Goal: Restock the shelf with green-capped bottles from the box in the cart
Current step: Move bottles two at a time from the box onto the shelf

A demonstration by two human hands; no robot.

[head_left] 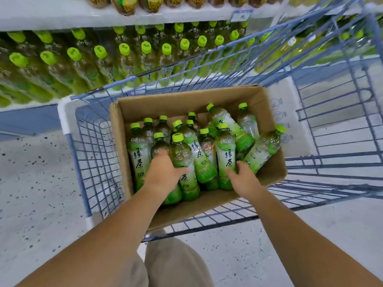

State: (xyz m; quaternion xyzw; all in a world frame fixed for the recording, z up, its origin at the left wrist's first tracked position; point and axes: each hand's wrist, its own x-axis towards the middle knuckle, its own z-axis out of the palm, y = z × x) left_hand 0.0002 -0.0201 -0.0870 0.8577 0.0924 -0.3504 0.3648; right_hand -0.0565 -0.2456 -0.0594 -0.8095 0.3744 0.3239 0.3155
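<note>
Bottles lean caps away from you, axes along your forearms. Your left hand lies along one, grip unclear; right hand, fingers spread, touches another.

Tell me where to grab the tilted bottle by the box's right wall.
Grip the tilted bottle round its clear shoulder just below the cap, coming from above. It leans cap-up against the box wall, and its base is crowded by neighbours.

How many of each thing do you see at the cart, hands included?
Green-capped bottles, by caps showing in the box: 13
Cardboard box: 1
Cart: 1
Left hand: 1
Right hand: 1
Total: 17
</note>
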